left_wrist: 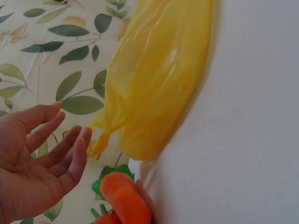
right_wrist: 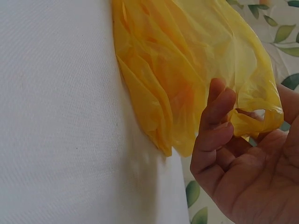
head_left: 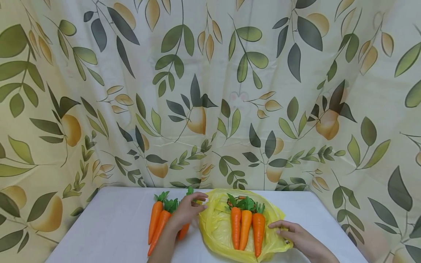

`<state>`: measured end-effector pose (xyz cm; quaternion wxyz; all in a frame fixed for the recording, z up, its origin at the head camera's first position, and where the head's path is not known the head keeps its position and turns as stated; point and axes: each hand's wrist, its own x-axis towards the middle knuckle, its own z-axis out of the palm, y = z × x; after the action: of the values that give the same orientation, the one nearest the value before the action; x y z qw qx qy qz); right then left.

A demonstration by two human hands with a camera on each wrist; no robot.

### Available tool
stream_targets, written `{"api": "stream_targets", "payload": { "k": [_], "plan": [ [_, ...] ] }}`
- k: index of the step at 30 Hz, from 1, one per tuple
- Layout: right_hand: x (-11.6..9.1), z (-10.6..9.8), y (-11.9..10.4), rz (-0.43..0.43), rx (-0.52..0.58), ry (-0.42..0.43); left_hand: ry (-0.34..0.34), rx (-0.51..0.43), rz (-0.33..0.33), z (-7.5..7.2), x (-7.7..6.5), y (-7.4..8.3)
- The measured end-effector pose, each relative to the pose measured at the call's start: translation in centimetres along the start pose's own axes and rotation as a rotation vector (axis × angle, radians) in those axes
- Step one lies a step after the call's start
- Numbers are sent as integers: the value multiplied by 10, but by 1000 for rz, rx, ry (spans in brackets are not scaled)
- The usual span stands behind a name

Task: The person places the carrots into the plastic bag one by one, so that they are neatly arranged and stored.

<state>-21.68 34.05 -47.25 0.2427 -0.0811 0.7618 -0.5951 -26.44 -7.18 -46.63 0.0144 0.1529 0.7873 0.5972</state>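
A yellow plastic bag [head_left: 213,226] lies spread on the table with three orange carrots [head_left: 258,233] side by side within its outline, green tops pointing away. Whether a layer of film covers them I cannot tell. At the bag's far left edge, my left hand [head_left: 189,210] has its fingers loosely bent; in the left wrist view the fingertips come close to a bag handle [left_wrist: 99,142]. My right hand [head_left: 297,235] is at the bag's right edge, fingers loosely bent around a handle loop [right_wrist: 261,122], without a visible pinch.
More carrots [head_left: 161,232] lie left of the bag, partly hidden by my left forearm. A white cloth covers the table [head_left: 105,226]. Behind its far edge hangs a curtain [head_left: 210,109] printed with leaves and fruit.
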Motion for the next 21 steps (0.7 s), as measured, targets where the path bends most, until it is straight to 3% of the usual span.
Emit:
{"api": "stream_targets", "payload": {
  "k": [21],
  "plan": [
    [3, -1, 4, 16, 11, 4, 62, 12, -92, -50, -19, -14]
  ]
}}
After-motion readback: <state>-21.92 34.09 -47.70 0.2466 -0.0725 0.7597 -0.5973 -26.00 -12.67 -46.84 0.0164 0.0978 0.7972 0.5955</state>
